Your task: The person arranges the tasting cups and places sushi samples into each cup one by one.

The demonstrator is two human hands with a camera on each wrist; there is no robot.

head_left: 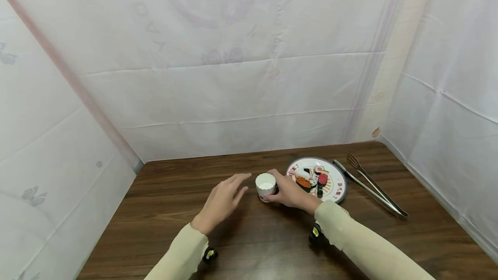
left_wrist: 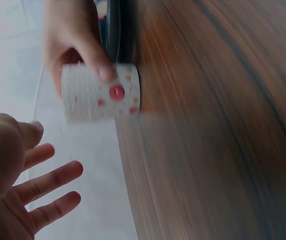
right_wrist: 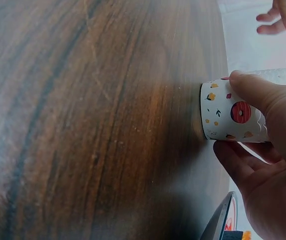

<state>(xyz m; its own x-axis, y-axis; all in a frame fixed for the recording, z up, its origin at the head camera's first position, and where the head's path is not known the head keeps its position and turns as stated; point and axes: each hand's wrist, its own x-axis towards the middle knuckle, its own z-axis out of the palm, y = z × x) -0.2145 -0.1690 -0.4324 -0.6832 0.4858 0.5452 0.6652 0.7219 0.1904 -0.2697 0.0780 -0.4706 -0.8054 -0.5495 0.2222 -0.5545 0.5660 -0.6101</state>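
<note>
Near the middle of the table, my right hand (head_left: 291, 191) grips a white paper baking cup (head_left: 265, 188) by its side, thumb on one face and fingers on the other. The cup has a wavy rim facing up and a print of red rings and small yellow shapes, clear in the right wrist view on the cup wall (right_wrist: 223, 112). Its ridged upper part in the left wrist view may be several stacked rims; I cannot tell. To the left of the cup, my left hand (head_left: 222, 201) hovers with fingers spread, apart from it and holding nothing.
Just right of the right hand, a round white plate (head_left: 337, 190) carries several sushi pieces (head_left: 322, 179). Metal tongs (head_left: 369, 188) lie beyond it on the dark wooden table (head_left: 163, 224). Pale printed cloth (head_left: 233, 90) hangs behind the table and along its sides.
</note>
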